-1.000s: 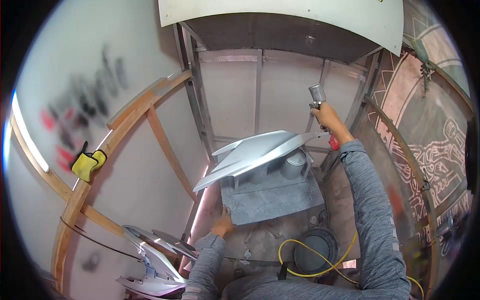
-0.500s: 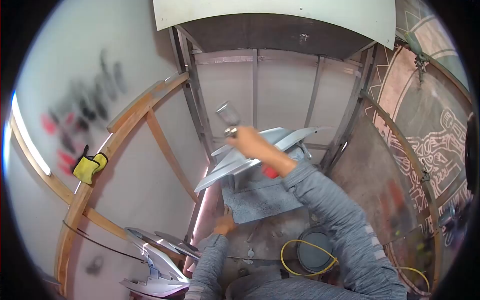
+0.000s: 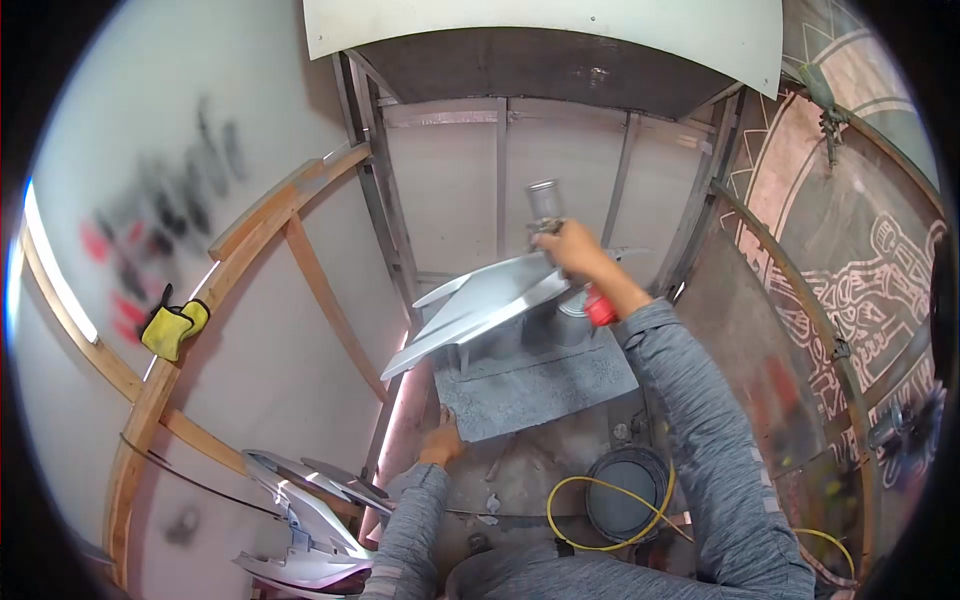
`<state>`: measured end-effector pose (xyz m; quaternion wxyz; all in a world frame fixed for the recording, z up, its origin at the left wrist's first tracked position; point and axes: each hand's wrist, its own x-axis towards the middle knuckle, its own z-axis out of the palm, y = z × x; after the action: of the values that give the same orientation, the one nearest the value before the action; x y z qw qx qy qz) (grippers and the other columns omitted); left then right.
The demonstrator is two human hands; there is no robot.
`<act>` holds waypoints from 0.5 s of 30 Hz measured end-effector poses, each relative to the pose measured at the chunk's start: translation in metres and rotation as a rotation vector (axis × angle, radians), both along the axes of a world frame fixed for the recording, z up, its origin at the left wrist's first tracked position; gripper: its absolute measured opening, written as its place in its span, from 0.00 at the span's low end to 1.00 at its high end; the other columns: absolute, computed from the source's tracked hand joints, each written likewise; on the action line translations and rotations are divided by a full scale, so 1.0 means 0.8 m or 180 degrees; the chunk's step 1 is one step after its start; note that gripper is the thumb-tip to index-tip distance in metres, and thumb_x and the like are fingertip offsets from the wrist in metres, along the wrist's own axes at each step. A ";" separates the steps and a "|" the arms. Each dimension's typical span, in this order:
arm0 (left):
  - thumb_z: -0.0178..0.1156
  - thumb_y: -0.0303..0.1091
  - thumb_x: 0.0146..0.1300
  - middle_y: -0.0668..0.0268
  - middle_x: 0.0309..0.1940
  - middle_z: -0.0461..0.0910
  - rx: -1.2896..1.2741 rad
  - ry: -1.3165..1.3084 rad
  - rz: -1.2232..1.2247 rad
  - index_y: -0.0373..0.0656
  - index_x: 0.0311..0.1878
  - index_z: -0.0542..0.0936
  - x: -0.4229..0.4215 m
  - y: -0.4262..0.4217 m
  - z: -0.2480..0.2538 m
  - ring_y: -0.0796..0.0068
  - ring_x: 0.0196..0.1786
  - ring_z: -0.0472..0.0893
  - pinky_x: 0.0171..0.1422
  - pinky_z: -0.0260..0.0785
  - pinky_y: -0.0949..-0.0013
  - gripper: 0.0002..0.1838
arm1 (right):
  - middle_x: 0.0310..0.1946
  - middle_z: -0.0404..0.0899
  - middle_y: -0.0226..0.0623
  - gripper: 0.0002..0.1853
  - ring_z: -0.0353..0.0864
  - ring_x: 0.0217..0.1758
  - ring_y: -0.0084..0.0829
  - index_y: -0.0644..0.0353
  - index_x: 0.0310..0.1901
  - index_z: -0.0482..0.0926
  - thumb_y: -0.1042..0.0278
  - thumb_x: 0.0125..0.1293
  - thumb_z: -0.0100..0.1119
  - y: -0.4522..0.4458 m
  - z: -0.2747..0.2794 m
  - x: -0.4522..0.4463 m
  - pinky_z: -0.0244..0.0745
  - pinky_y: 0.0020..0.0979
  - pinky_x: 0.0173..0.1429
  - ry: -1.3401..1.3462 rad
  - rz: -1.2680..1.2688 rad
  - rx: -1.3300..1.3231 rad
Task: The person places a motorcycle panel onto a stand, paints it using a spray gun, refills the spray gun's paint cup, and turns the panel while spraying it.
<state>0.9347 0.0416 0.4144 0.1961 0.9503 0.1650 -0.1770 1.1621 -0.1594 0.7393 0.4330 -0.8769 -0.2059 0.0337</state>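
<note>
A glossy silver panel is propped at a slant above a grey speckled board. My right hand is closed round a spray gun with a clear cup on top, over the panel's right part. A red fitting shows below that wrist. Behind the panel's right part stands a can, partly hidden. My left hand is at the board's lower left corner, with its fingers against the edge; whether they grip it is hard to see.
A black bucket and a yellow hose are on the floor near my legs. More silver panels lean at the lower left. A yellow cloth hangs on the wooden frame. Painted sheeting lines the right side.
My right hand with the spray gun swept left across the panel, then came back part way to the right. My left hand stays at the board's corner. The view has shifted slightly.
</note>
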 end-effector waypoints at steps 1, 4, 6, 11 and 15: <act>0.65 0.47 0.53 0.53 0.77 0.41 0.0010 -0.0199 -0.0038 0.39 0.74 0.51 0.002 0.004 -0.010 0.50 0.77 0.50 0.75 0.55 0.57 0.50 | 0.18 0.74 0.34 0.14 0.74 0.14 0.29 0.64 0.37 0.83 0.59 0.63 0.58 -0.023 0.008 0.009 0.69 0.35 0.18 -0.0112 -0.0106 0.0062; 0.65 0.47 0.53 0.52 0.76 0.46 0.0136 -0.0605 -0.0038 0.39 0.73 0.54 -0.017 -0.004 -0.003 0.47 0.75 0.53 0.75 0.54 0.54 0.48 | 0.19 0.76 0.41 0.15 0.78 0.17 0.35 0.67 0.38 0.81 0.60 0.62 0.56 -0.080 0.018 0.049 0.73 0.38 0.21 -0.0440 -0.0459 -0.0112; 0.65 0.47 0.53 0.52 0.75 0.48 0.0260 -0.0809 0.0004 0.39 0.73 0.56 -0.030 -0.007 -0.014 0.45 0.74 0.55 0.75 0.54 0.53 0.47 | 0.19 0.76 0.42 0.16 0.78 0.17 0.35 0.68 0.38 0.80 0.61 0.63 0.56 -0.102 0.021 0.056 0.73 0.38 0.21 -0.0670 -0.0562 -0.0234; 0.64 0.43 0.52 0.55 0.75 0.50 0.0493 -0.1058 -0.0325 0.41 0.72 0.59 -0.056 -0.017 -0.051 0.40 0.62 0.71 0.64 0.68 0.53 0.44 | 0.19 0.77 0.45 0.15 0.79 0.17 0.35 0.69 0.40 0.78 0.62 0.64 0.55 -0.084 0.014 0.034 0.71 0.39 0.20 -0.0716 -0.0354 -0.0422; 0.64 0.42 0.52 0.55 0.75 0.51 0.0368 -0.1157 -0.0324 0.41 0.71 0.60 -0.059 -0.018 -0.056 0.41 0.61 0.72 0.63 0.69 0.52 0.44 | 0.24 0.79 0.50 0.15 0.81 0.26 0.44 0.67 0.38 0.78 0.61 0.64 0.56 -0.028 -0.008 -0.024 0.73 0.43 0.31 -0.0886 0.0286 -0.0321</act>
<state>0.8876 0.0273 0.3697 0.1586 0.9834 0.0885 -0.0024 1.1430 -0.1817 0.7330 0.3538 -0.8836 -0.3010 -0.0586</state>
